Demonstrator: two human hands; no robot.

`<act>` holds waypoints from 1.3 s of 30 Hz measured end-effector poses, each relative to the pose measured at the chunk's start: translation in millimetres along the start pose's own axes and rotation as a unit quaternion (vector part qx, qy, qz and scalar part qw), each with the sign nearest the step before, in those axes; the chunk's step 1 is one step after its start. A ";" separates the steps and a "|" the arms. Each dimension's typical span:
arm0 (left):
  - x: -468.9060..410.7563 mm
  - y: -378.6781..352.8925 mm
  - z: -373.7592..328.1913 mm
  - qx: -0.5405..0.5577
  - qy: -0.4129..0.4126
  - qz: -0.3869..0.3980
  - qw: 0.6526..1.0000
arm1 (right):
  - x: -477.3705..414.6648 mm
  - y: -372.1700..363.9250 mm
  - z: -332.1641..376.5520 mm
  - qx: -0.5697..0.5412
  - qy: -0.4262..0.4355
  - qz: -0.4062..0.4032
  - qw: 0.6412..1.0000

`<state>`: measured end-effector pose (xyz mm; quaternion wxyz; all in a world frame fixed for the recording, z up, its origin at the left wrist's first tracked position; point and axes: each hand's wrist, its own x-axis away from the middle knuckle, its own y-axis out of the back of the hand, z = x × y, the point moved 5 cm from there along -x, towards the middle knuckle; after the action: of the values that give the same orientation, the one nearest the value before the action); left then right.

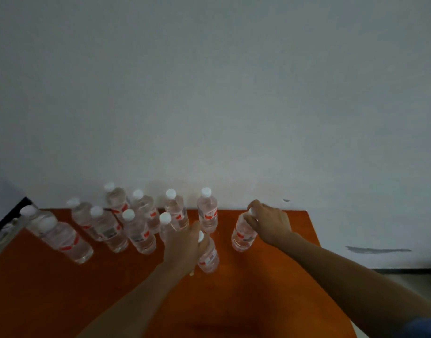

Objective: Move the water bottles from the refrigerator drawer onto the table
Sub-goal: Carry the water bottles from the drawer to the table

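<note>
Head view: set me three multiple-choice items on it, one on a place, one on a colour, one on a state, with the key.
1. Where do the water bottles stand?
A. on the floor
B. on the orange table
C. in a drawer

2. What colour are the bottle caps?
A. blue
B. white
C. green

3. What is the right hand doing?
A. gripping the top of the rightmost bottle
B. lying flat on the table
C. hanging empty

Key:
1 B, their bases rest on the orange top.
2 B, every cap in view is white.
3 A, its fingers curl over that bottle's cap.
</note>
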<state>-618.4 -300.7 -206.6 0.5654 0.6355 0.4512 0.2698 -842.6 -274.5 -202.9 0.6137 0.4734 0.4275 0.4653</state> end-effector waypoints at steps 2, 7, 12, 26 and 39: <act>-28.0 -9.7 7.5 0.003 -0.018 0.019 1.000 | -27.6 -10.2 5.6 0.000 0.000 0.014 1.000; -67.3 -34.4 25.4 0.004 -0.040 0.055 0.998 | -71.9 -33.8 13.3 0.015 -0.004 0.040 0.999; -86.7 -48.2 36.1 0.030 -0.043 0.043 0.998 | -93.1 -39.6 14.4 -0.006 -0.024 0.017 1.000; -80.3 2.2 -49.5 -0.009 -0.137 -0.032 0.990 | 10.9 -2.2 -51.6 -0.042 -0.130 0.035 0.990; 120.2 -18.0 -334.2 0.062 -0.359 0.076 0.928 | 378.9 98.5 -207.5 -0.019 -0.363 -0.031 0.931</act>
<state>-854.6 -37.1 -172.1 0.6267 0.7564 0.1839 0.0369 -982.9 145.0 -177.0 0.7498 0.5847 0.1813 0.2509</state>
